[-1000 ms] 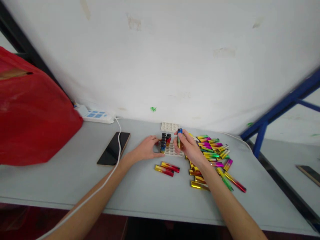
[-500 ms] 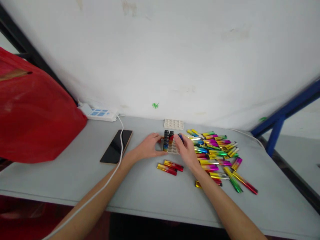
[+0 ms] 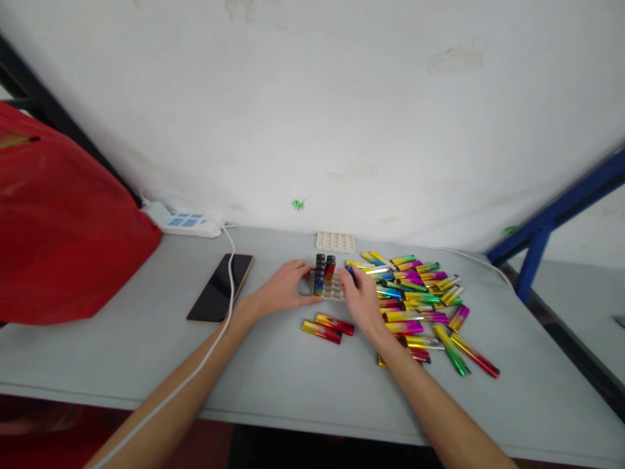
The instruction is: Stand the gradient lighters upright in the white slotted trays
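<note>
A small white tray with rows of holes [image 3: 334,290] stands on the table between my hands. Several lighters [image 3: 319,275] are upright along its left side, and a shorter row with red bodies [image 3: 331,267] stands beside them. My left hand [image 3: 288,285] grips the tray's left end, thumb at the front and fingers behind. At the tray's right side, my right hand [image 3: 362,296] pinches a dark blue lighter [image 3: 351,273], mostly hidden by the fingers. Two red-and-yellow lighters [image 3: 322,331] lie in front of the tray.
A loose pile of shiny, many-coloured lighters [image 3: 415,299] spreads to the right. Another holed tray [image 3: 335,241] lies by the wall. On the left are a phone [image 3: 219,290], a power strip [image 3: 190,223] and a red bag [image 3: 68,221]. A white cable [image 3: 231,273] crosses my left forearm.
The view has shifted slightly, so everything sits a little further left. My hands keep nearly the same grip and place at the tray.
</note>
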Motion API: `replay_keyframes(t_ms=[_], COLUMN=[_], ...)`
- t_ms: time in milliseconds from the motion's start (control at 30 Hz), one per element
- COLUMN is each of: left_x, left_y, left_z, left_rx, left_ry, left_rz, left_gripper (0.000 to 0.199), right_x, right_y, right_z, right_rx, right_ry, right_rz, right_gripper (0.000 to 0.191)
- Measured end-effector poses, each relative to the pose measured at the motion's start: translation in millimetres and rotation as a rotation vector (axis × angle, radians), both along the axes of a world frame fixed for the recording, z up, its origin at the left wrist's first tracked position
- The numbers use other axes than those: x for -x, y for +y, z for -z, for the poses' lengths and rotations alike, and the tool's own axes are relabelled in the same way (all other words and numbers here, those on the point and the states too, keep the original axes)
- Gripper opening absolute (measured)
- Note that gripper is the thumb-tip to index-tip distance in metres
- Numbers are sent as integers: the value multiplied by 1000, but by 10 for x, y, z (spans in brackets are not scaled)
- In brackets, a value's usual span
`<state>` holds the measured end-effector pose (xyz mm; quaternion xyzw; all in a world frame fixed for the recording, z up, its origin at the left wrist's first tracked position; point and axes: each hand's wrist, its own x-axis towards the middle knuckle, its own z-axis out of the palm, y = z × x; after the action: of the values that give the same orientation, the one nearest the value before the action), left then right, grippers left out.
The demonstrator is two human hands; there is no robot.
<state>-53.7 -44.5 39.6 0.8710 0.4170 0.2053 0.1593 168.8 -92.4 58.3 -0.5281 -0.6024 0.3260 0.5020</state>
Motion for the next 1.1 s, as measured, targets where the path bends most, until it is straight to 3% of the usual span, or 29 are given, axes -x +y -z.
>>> replay_keyframes(t_ms=[167, 300, 533, 700, 833, 1100], left_x=[5, 1, 5, 9, 7, -4], left_y=[-10, -22, -17, -6, -1, 11], left_z=[8, 7, 15, 34, 35, 35], left_rx=[-13, -9, -6, -16, -7, -3], left_ry=[14, 18, 5, -21, -23, 0], left_rz=[18, -2, -8, -14, -11, -27], left_gripper=[51, 52, 55, 54, 52, 51], right_x=[-109, -230, -330, -311, -253, -112], right_y=[-20, 20, 112, 162, 146, 87], right_z=[-74, -46, 88, 134, 52, -159], right_rx=[-177, -327, -225, -251, -275, -136], right_ry=[-234, -443, -560, -646, -803, -1053], right_rz=[-166, -171, -110, -174, -202, -117], right_gripper=[33, 40, 38, 28, 17, 16])
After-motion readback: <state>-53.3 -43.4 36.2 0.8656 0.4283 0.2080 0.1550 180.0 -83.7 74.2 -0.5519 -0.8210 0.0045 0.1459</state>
